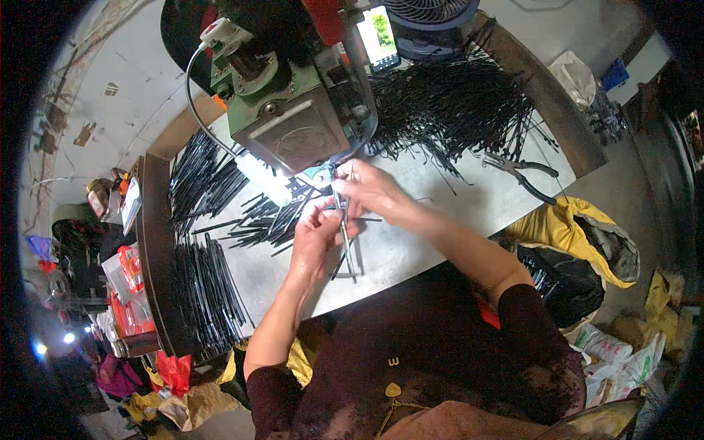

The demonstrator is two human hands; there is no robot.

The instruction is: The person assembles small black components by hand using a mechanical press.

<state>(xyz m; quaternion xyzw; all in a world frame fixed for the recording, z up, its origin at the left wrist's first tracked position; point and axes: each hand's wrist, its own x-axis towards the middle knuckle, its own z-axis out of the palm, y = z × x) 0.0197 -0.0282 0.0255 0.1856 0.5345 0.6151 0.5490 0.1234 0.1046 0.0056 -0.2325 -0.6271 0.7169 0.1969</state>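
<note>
Both hands meet over the pale tabletop [381, 253], just below the head of a green machine [293, 132]. My left hand [312, 238] is closed, thumb and fingers pinching thin metal rods [347, 246] that point down toward me. Slightly farther off, my right hand [370, 192] closes on the upper end of the same rods, right by the machine's working point; it is a little blurred. The exact grip of its fingertips is partly hidden. To the left of my hands lies a loose heap of thin black rods [275, 224].
More black rods lie in bundles at left [209, 293], and a large tangled pile [455, 110] covers the far right. Pliers [524, 176] rest near the right edge. A white lamp [264, 180] hangs by the machine. A lit phone [379, 37] and a fan [429, 15] stand behind.
</note>
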